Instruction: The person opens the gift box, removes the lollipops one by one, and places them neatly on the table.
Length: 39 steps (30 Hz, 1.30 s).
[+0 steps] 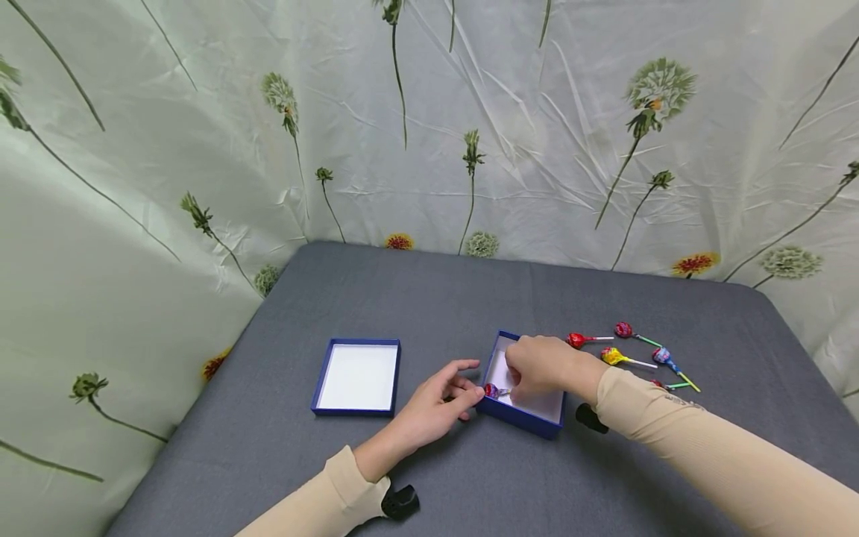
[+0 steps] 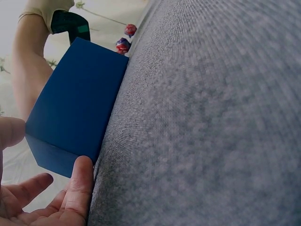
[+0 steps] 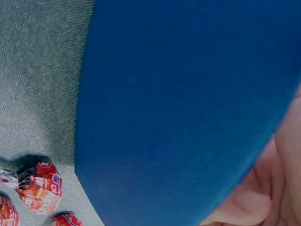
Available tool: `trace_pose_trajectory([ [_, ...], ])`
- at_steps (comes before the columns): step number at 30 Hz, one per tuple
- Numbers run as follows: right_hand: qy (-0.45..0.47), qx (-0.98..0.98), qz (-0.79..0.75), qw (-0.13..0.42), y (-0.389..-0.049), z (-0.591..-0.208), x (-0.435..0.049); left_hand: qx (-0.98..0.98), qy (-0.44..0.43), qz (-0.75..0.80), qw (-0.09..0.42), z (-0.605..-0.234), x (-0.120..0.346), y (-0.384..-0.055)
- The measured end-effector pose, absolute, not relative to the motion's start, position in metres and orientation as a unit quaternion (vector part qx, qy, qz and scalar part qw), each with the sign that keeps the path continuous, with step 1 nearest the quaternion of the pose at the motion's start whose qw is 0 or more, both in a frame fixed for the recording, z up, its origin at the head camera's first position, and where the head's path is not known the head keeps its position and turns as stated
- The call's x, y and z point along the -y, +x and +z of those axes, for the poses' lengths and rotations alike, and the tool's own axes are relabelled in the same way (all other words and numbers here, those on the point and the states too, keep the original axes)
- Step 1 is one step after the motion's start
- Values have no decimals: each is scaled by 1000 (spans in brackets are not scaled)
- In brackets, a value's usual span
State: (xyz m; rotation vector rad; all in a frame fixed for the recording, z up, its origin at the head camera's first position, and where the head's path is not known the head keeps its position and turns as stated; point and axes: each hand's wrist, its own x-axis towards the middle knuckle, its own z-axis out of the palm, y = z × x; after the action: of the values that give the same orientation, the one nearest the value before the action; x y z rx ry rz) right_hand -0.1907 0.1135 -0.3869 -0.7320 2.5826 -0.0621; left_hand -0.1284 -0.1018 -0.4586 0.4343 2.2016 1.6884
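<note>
A blue open box (image 1: 520, 419) with a white inside rests on the grey table. My right hand (image 1: 546, 365) reaches down into it with curled fingers, pinching a lollipop (image 1: 492, 390) by its stick; the fingertips are partly hidden. That lollipop's red and purple wrapped head lies by the box's left corner. My left hand (image 1: 432, 406) is at this same corner, its thumb touching the rim and its other fingers loosely spread. In the left wrist view, one fingertip touches the low edge of the blue box (image 2: 80, 99).
Left of my left hand lies a blue-rimmed lid (image 1: 357, 377), white side up. Right of the box are several lollipops, among them a red one (image 1: 577, 340), a yellow one (image 1: 612, 356) and a blue one (image 1: 661, 356). A flowered curtain (image 1: 429, 112) hangs behind the table.
</note>
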Motion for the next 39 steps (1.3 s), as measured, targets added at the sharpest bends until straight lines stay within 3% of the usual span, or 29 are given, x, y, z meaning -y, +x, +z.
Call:
trace_pose_trajectory([
  [7, -283, -942, -1, 179, -194, -387, -113, -776, 153, 588, 171, -460, 102, -129],
  [39, -290, -952, 61, 83, -190, -392, -117, -784, 151, 578, 168, -460, 99, -127],
])
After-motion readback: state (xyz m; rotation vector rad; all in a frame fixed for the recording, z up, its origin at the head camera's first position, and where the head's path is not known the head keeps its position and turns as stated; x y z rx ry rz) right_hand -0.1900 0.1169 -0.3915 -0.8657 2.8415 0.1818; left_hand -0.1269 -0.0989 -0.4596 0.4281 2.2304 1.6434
